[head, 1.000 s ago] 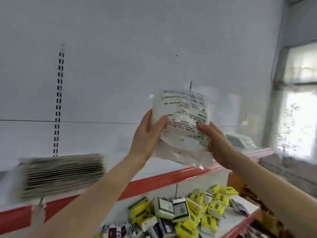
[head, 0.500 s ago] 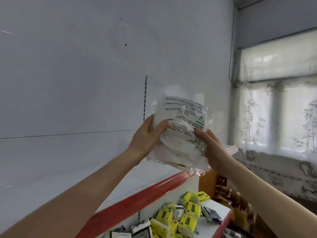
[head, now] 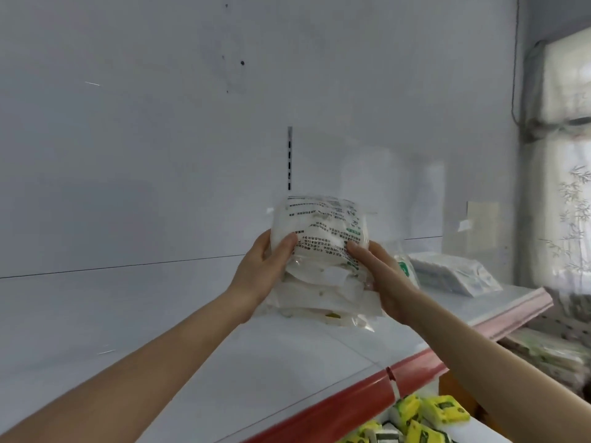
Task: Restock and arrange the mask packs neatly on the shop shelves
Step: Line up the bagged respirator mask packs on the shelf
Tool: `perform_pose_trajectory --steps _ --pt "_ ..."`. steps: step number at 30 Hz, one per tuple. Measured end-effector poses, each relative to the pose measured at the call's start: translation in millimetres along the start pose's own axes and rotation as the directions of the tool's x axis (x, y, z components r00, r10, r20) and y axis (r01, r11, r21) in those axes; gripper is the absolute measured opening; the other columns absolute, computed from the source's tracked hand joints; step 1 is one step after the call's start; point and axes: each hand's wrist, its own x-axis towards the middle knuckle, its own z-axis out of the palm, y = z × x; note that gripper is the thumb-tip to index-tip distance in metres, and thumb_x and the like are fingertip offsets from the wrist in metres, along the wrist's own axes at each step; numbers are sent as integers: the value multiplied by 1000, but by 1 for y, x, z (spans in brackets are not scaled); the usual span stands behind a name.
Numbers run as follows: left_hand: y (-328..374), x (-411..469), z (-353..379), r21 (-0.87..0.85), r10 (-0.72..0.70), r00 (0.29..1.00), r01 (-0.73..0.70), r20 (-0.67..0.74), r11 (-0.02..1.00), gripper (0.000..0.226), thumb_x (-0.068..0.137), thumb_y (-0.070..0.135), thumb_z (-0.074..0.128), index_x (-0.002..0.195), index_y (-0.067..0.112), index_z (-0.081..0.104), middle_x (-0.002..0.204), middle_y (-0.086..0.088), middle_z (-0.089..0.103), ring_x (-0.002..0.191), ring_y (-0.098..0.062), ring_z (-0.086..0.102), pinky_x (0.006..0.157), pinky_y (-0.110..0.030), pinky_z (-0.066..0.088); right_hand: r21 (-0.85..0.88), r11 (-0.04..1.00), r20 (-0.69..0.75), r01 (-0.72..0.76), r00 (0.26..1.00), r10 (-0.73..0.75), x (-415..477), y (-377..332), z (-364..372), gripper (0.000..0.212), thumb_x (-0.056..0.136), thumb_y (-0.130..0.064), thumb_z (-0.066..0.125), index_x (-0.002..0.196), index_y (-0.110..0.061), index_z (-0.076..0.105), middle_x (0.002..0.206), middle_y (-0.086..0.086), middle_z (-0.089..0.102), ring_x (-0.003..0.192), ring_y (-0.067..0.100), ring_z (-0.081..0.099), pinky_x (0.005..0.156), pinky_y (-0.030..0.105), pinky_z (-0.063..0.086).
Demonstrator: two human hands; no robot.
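Now held: mask packs (head: 319, 238), a loose bundle upright over the shelf (head: 208, 353), nearer its back edge.
Left hand (head: 262, 270): grasping the bundle's left side.
Right hand (head: 383, 279): grasping the right side.
Handling: likely light, soft, slippery film; best squeezed low from both sides.
Room: open shelf leftward; stacked packs (head: 454, 276) toward the right end; red front edge (head: 351, 398) well clear.

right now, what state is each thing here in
mask packs, held upright between both hands
left hand, grips the packs' left side
right hand, grips their right side
stack, lies flat on the shelf, right of the hands
yellow packs, jumbled on the lower level
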Motion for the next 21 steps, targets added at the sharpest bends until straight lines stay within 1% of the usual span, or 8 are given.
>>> perform_pose_trajectory --steps 6,9,11,12,15,16,18,21 --pt "-28 23 21 28 -118 982 124 -148 992 31 90 50 47 118 34 47 101 20 59 89 7 56 65 -11 44 -44 996 197 -83 976 90 64 31 -19 78 57 -52 71 125 -19 50 109 6 68 96 25 67 84 41 55" --pt "-36 32 36 14 -214 948 224 -234 974 33 90 52 45 117 33 45 99 17 58 87 -2 58 68 -23 48 -60 989 312 -135 939 147 89 41 -31 77 60 -50 71 123 -13 50 106 10 69 92 26 68 76 37 56" --pt "-40 32 44 21 -291 916 309 -275 951 31 91 54 43 113 34 45 97 13 59 83 -9 59 63 -27 49 -87 979 393 -183 897 202 101 47 -36 68 64 -47 68 119 -10 53 102 10 71 86 24 69 68 32 55" --pt "-43 31 45 32 -342 893 367 -292 930 33 91 56 41 113 33 47 97 10 61 80 -12 60 60 -27 48 -115 971 440 -210 866 239 106 50 -37 67 65 -48 68 118 -10 54 101 10 71 88 25 69 70 33 56" --pt "-52 22 47 50 -504 806 544 -310 838 47 89 62 37 121 28 48 104 3 62 78 -16 61 53 -23 45 -280 916 519 -287 757 396 113 70 -34 80 56 -66 75 118 -19 58 109 10 70 108 34 62 92 44 51" --pt "-56 20 47 54 -539 781 582 -317 811 52 88 64 36 124 27 47 109 1 61 80 -18 61 51 -22 46 -336 896 522 -292 734 435 113 74 -33 83 50 -72 74 117 -24 60 110 10 70 111 36 60 94 45 48" --pt "-61 18 44 113 -523 764 598 -378 793 56 87 65 36 127 26 46 118 -1 58 85 -21 59 52 -24 46 -398 882 525 -254 725 446 115 80 -32 83 47 -81 68 113 -31 61 113 11 68 103 35 63 84 45 45" --pt "-65 19 43 263 -275 822 446 -498 856 39 93 48 43 122 23 52 116 1 60 97 -18 56 74 -28 46 -493 863 511 -111 765 391 111 76 -32 71 64 -82 54 108 -26 56 108 4 67 86 21 62 72 34 47"
